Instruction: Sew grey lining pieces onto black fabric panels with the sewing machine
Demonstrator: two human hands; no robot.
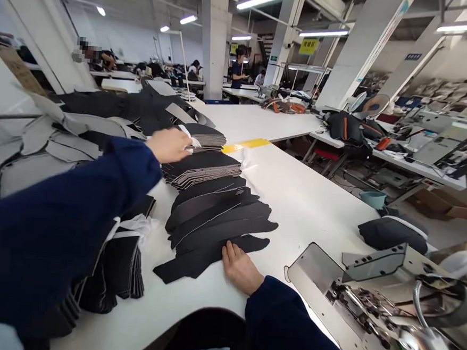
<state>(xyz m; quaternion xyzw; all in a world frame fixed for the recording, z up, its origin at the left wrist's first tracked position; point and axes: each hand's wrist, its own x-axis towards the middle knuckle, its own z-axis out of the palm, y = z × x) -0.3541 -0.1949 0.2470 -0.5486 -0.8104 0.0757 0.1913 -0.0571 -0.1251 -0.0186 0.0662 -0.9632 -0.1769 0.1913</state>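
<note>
My left hand [171, 145] reaches forward with curled fingers at a white cloth tie [191, 136], which lies over a stack of dark cut fabric pieces [210, 136]. A second neat stack of pieces [213, 171] sits just below it. Nearer to me, loose black fabric pieces [218, 219] overlap in a fanned row on the white table [280, 189]. My right hand [241, 269] lies with fingers stretched out on the nearest black piece [189, 262], at its edge. The right thumb is hidden.
Left of the row stands a tied bundle of black pieces [123, 263]; grey pieces [55, 141] heap up behind my left arm. A sewing machine [372, 307] occupies the right front. Yellow tape [247, 145] crosses the table. Several people work at the back.
</note>
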